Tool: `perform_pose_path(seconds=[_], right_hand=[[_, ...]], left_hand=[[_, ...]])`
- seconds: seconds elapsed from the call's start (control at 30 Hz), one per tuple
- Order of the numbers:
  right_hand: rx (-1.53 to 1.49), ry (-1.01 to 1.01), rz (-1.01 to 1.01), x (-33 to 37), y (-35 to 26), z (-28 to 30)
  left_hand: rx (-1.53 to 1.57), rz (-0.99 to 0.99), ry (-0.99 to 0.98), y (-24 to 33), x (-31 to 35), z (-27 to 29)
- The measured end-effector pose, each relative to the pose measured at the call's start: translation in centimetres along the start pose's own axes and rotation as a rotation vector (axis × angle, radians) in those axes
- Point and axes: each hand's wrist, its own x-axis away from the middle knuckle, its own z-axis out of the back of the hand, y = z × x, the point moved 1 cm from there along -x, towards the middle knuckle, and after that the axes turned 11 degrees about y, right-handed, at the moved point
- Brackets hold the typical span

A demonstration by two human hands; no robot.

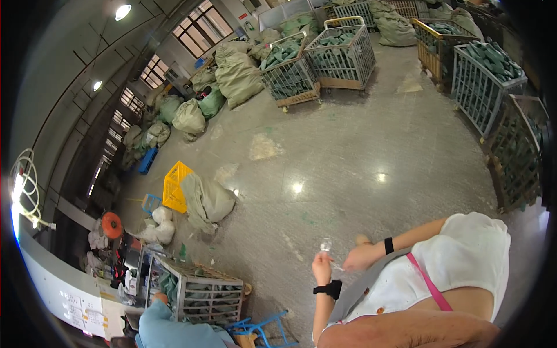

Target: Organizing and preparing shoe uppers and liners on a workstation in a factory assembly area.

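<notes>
A small clear crinkly piece, perhaps plastic film [326,246], sits low and right of centre in the frame, pinched between both hands. The left hand [322,268] closes its grip on the lower edge; the right hand [361,256] curls shut beside it. Nothing seems finished yet. Further out, wire carts [342,55] of green bundles and stuffed sacks [238,75] line the floor [348,145].
</notes>
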Motion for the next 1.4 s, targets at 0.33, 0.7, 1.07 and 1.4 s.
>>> perform_pose_path(seconds=[0.33, 0.7, 1.07, 1.4], right_hand=[[-0.357, 0.279, -0.014, -20.9, 16.2, 10.1], [-0.475, -0.230, 0.202, -46.1, 17.5, 12.0], [-0.540, -0.244, 0.255, -75.1, 20.3, 16.1], [-0.500, -0.515, 0.349, -93.0, 20.8, 15.3]], left_hand=[[-0.212, 0.008, -0.383, 5.0, -17.7, 0.3], [0.077, 0.171, 0.565, 5.2, -36.0, 13.8], [0.414, 0.244, 0.226, -2.7, -53.5, 25.9], [-0.404, -0.049, 0.673, -3.3, -70.1, 41.9]])
